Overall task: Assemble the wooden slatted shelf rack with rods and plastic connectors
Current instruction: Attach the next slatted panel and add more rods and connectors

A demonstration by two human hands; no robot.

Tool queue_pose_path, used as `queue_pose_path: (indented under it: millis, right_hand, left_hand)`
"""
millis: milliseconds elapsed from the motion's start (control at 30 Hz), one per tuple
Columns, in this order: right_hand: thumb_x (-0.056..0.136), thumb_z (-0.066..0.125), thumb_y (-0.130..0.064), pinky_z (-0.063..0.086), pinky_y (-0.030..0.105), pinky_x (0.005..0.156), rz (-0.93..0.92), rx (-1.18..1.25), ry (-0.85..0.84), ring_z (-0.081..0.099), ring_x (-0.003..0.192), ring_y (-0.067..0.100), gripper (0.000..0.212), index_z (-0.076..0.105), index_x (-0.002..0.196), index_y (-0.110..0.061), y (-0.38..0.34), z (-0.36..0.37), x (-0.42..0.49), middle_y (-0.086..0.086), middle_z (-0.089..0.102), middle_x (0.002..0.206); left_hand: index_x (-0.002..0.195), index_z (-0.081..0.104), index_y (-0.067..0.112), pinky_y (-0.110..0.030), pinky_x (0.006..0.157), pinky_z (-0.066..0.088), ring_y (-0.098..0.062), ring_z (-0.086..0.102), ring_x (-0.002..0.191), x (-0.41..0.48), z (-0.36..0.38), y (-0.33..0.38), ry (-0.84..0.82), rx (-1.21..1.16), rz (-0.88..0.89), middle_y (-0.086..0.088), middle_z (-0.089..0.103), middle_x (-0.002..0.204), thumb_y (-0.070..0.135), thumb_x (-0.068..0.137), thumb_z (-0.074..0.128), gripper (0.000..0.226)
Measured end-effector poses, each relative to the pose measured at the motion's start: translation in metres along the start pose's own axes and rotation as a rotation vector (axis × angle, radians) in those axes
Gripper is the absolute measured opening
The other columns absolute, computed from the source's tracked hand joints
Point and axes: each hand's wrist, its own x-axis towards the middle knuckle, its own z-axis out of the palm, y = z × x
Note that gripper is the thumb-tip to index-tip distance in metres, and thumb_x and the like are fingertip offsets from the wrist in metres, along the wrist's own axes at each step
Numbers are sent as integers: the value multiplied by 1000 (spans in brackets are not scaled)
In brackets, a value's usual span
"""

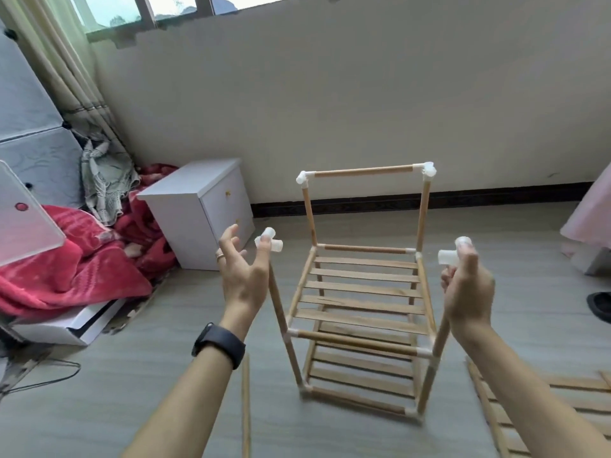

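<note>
The left hand [243,276] splays, thumb touching left connector [270,243]; right hand [469,289] seemingly grips right connector [451,254].

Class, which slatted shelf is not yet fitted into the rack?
The slatted shelf lying flat on the floor at the right; the upper shelf and lower shelf already sit inside the frame.

A home bedroom is being suggested: a white bedside cabinet [185,206] is being crowded by a heaped red blanket [66,269], a curtain [62,71] is being hung beside the window [109,11], and possibly a bed's pink cover [591,213] is being glimpsed.
</note>
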Motion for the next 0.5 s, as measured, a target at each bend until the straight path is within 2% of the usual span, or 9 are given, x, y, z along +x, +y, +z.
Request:
queue_pose_path:
  millis: [67, 133, 233, 267, 333, 433, 500]
  right_hand:
    - [91, 44, -61, 32, 33, 53, 3, 22, 28, 39, 46, 11, 53, 46, 52, -25, 1, -2, 12, -8, 41, 44]
    - [88, 46, -59, 33, 33, 52, -18, 37, 45, 39, 46, 13, 50, 45, 51, -26, 3, -5, 21, -8, 40, 45]
    - [87, 48, -57, 35, 32, 50, -23, 47, 74, 40, 45, 12, 53, 53, 44, -25, 6, -10, 35, -7, 41, 44]
    - [86, 48, -57, 35, 32, 50, -22, 47, 90, 41, 44, 12, 54, 55, 42, -26, 7, -11, 39, -7, 42, 43]
    - [86, 47, -58, 36, 32, 50, -31, 47, 130, 42, 44, 13, 56, 54, 41, -26, 10, -13, 45, -6, 42, 42]
    - [87, 44, -56, 36, 32, 51, -38, 39, 177, 43, 47, 15, 55, 57, 42, -27, 14, -13, 48, -6, 43, 42]
    - [86, 43, -56, 36, 34, 53, -25, 40, 186, 43, 49, 16, 53, 58, 43, -29, 14, -11, 48, -6, 43, 42]
  left_hand:
    - [136, 44, 28, -37, 88, 51, -18, 67, 98, 5, 5, -1, -116, -155, -104, -2, 65, 117, 64, 85, 51, 63]
    - [123, 56, 26, -36, 80, 55, -19, 71, 85, 10, 12, -5, -176, -174, -99, -1, 70, 100, 61, 87, 54, 50]
    - [105, 65, 15, -43, 69, 51, -13, 56, 58, 5, 30, -9, -171, -250, -120, 6, 57, 62, 54, 89, 50, 45]
    - [97, 64, 12, -44, 65, 48, -13, 50, 56, -1, 37, -9, -131, -250, -119, 6, 51, 57, 55, 88, 45, 47]
    - [87, 60, 11, -48, 61, 48, -17, 48, 59, -15, 51, -8, -3, -196, -97, 2, 48, 60, 57, 89, 35, 52]
    - [90, 59, 6, -44, 64, 45, -21, 49, 67, -25, 61, -5, 105, -162, -83, -10, 52, 71, 60, 87, 28, 63]
    - [84, 58, 19, -39, 68, 43, -16, 51, 70, -28, 61, -2, 128, -148, -80, -4, 57, 77, 59, 86, 25, 52]
